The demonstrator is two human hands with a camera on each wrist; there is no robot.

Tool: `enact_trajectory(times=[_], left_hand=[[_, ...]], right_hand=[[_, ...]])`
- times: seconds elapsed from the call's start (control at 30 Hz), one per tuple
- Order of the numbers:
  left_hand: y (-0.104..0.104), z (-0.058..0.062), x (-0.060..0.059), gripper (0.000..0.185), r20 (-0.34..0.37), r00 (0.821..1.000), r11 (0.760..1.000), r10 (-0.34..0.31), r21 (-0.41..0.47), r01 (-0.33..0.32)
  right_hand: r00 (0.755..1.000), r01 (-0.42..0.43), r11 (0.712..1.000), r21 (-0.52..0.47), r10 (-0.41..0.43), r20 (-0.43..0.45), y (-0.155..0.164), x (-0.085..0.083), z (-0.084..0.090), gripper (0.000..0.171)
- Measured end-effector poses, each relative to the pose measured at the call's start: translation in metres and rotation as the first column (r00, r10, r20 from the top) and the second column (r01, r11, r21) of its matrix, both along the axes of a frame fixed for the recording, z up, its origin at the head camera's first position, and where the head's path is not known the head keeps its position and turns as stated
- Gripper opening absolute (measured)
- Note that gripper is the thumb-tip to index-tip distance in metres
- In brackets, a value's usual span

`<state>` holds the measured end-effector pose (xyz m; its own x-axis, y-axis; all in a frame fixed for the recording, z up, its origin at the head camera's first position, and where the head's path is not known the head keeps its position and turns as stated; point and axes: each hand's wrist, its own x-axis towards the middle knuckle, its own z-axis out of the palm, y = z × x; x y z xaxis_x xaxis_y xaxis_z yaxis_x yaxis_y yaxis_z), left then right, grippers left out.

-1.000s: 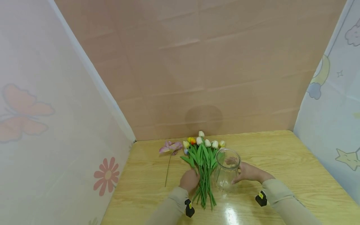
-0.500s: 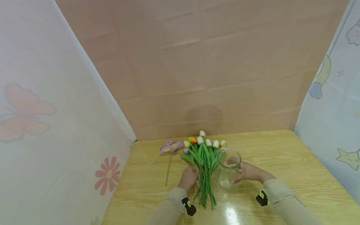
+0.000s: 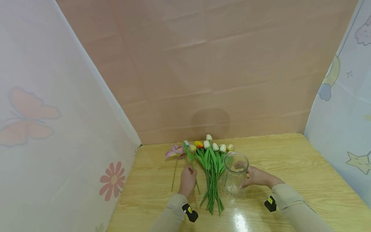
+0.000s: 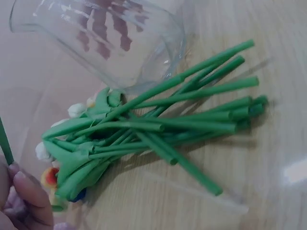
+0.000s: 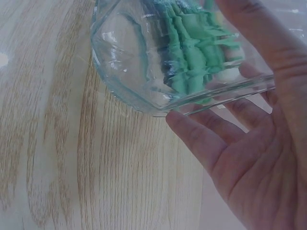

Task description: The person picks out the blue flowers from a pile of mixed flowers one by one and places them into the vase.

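My left hand (image 3: pixel 188 180) pinches the green stem of a single artificial tulip (image 3: pixel 189 152) with a pale bluish-white bloom. In the left wrist view its stem (image 4: pixel 5 141) rises from between thumb and fingers. Right of that hand lies a bunch of artificial tulips (image 3: pixel 213 175), mostly white, with some yellow and an orange one. My right hand (image 3: pixel 256 177) grips the side of a clear glass vase (image 3: pixel 231 183), thumb and fingers spread round its wall. The vase stands just right of the bunch, and its glass (image 5: pixel 127 72) shows no stems inside in the head view.
A purple artificial flower (image 3: pixel 175 150) with a thin stem lies at the left of the wooden table (image 3: pixel 290 161). Behind the table rises a brown backdrop (image 3: pixel 174 80). Printed white sheets (image 3: pixel 72 112) hang at both sides.
My left hand has drawn one tulip out of the bunch's left side and moved it left and slightly up. The right hand and vase have stayed in place.
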<state>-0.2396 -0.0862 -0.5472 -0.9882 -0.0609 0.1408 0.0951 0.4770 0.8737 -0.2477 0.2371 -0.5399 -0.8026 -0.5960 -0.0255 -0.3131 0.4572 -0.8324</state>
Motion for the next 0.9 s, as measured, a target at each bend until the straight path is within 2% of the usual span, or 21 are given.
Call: enact_trajectory(times=[0.1, 0.2, 0.27, 0.33, 0.43, 0.47, 0.53, 0.63, 0.77, 0.9], left_hand=[[-0.005, 0.006, -0.004, 0.011, -0.074, 0.997, 1.000, 0.025, -0.004, -0.025], [-0.013, 0.010, -0.010, 0.011, -0.174, 0.983, 0.996, 0.062, -0.054, -0.072], [-0.020, 0.010, -0.014, 0.011, -0.269, 0.959, 0.987, 0.090, -0.104, -0.122], [-0.028, 0.008, -0.018, 0.011, -0.362, 0.925, 0.968, 0.117, -0.165, -0.188], [-0.044, 0.005, -0.023, 0.009, -0.452, 0.880, 0.940, 0.148, -0.211, -0.267], [-0.050, 0.003, -0.025, 0.010, -0.458, 0.875, 0.931, 0.159, -0.227, -0.288], [-0.062, -0.001, -0.028, 0.010, -0.444, 0.878, 0.914, 0.180, -0.254, -0.316], [-0.080, -0.011, -0.031, 0.010, -0.383, 0.899, 0.891, 0.215, -0.300, -0.341], [-0.097, -0.024, -0.028, 0.009, -0.220, 0.940, 0.871, 0.259, -0.367, -0.326], [-0.111, -0.035, -0.023, 0.010, -0.049, 0.962, 0.860, 0.269, -0.437, -0.263]], right_hand=[[1.000, 0.003, 1.000, 0.003, -0.003, 0.006, 0.001, -0.001, -0.001, 0.094], [1.000, 0.004, 1.000, 0.010, -0.005, 0.008, 0.001, -0.001, -0.001, 0.093], [1.000, 0.003, 1.000, 0.010, -0.004, 0.008, 0.001, -0.001, -0.002, 0.093], [1.000, 0.003, 1.000, 0.014, -0.003, 0.006, 0.000, -0.001, -0.001, 0.093], [1.000, 0.003, 1.000, 0.015, -0.003, 0.006, 0.000, -0.001, -0.001, 0.093], [1.000, 0.003, 1.000, 0.015, -0.003, 0.006, 0.000, -0.001, -0.001, 0.093], [1.000, 0.003, 1.000, 0.016, -0.003, 0.007, 0.000, -0.001, 0.000, 0.093], [1.000, 0.001, 1.000, 0.014, -0.001, 0.008, 0.001, -0.001, -0.001, 0.093], [1.000, 0.000, 1.000, 0.008, 0.000, 0.011, 0.002, -0.002, -0.001, 0.092], [1.000, -0.003, 1.000, 0.001, 0.003, 0.012, 0.002, -0.002, -0.001, 0.092]])
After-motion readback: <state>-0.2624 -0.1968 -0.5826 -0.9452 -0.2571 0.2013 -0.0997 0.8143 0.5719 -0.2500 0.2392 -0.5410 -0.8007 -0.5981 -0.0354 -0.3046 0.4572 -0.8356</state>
